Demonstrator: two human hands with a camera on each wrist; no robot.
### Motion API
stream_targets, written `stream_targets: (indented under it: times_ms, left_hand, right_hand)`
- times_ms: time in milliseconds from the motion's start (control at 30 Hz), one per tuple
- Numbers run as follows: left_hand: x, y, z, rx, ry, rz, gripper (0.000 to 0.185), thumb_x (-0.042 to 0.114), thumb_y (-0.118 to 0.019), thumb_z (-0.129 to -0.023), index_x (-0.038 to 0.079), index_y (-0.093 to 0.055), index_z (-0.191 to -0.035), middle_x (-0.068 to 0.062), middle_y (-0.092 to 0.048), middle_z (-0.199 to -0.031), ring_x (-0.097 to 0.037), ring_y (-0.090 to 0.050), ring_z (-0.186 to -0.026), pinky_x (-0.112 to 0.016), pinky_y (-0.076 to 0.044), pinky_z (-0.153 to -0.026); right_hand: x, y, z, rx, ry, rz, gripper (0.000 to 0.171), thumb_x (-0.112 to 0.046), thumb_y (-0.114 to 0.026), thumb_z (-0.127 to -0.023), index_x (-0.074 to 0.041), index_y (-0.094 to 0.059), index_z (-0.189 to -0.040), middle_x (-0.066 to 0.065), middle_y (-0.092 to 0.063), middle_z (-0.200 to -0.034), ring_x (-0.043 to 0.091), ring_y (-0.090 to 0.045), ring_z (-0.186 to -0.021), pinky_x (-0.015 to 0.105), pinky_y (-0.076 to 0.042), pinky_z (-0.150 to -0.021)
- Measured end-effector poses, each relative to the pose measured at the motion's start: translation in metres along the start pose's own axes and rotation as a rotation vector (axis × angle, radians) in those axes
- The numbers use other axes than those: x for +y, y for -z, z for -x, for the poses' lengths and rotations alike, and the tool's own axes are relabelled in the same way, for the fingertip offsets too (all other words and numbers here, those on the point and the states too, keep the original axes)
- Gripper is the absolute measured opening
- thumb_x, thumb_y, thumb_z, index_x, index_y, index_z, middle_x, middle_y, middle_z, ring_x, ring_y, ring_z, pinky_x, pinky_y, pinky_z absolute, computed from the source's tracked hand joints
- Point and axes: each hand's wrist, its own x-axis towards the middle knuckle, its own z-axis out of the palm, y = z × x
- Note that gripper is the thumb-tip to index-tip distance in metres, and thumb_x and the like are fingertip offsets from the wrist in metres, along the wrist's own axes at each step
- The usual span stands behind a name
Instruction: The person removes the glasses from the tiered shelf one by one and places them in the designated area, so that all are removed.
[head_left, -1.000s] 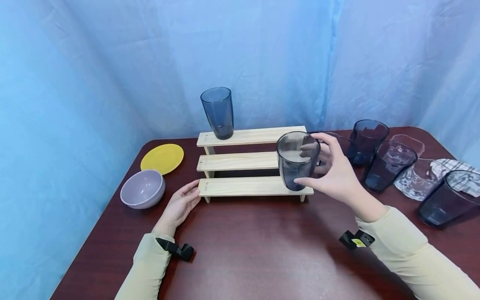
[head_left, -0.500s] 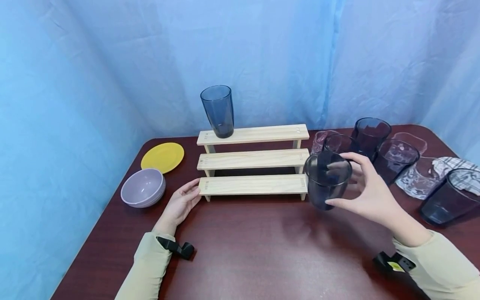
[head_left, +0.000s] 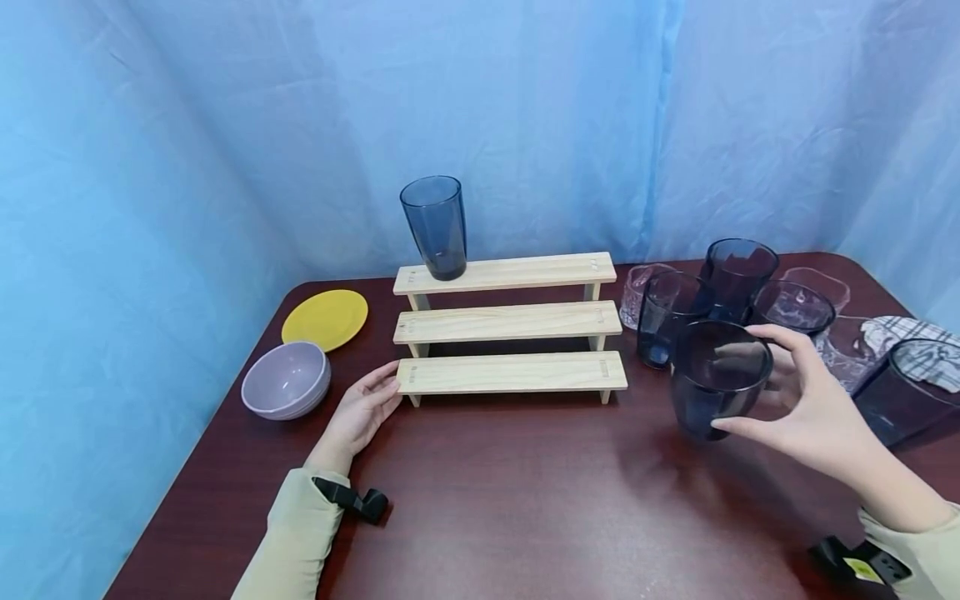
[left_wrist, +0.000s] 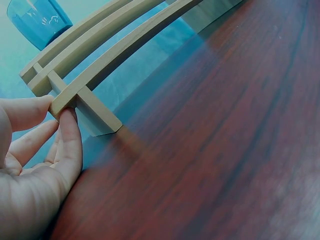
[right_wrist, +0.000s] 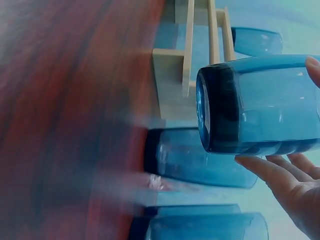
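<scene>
Here the right hand (head_left: 806, 408) grips a dark tumbler (head_left: 716, 379), partly hiding it; the left hand (head_left: 360, 412) rests open against the rack (head_left: 510, 373).

Dark red-brown table (head_left: 525, 500) before a pale blue draped curtain (head_left: 225, 125), evenly lit.

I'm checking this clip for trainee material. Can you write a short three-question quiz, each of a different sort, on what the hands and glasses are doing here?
1. True or false: the right hand holds a dark blue tumbler clear of the table.
2. What does the left hand touch? A) the lilac bowl B) the left end of the wooden three-step rack C) the yellow plate
3. Fill in: the tall blue glass stands on the rack's ___ step.

Key: 1 true; 2 B; 3 top.
</scene>
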Motion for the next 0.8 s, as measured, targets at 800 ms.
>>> stream_targets:
  times_ms: [800]
  left_hand:
    - [0.002, -0.002, 0.000, 0.024, 0.021, 0.001, 0.053, -0.003, -0.043, -0.097, 0.000, -0.027, -0.147, 0.004, -0.055, -0.099, -0.001, -0.059, -0.087, -0.015, -0.048, -0.080]
  right_hand:
    - [0.039, 0.028, 0.026, -0.003, -0.132, 0.042, 0.117, 0.026, -0.076, -0.053, -0.012, -0.017, -0.147, -0.029, -0.054, -0.111, -0.007, -0.064, -0.074, 0.016, -0.050, -0.054]
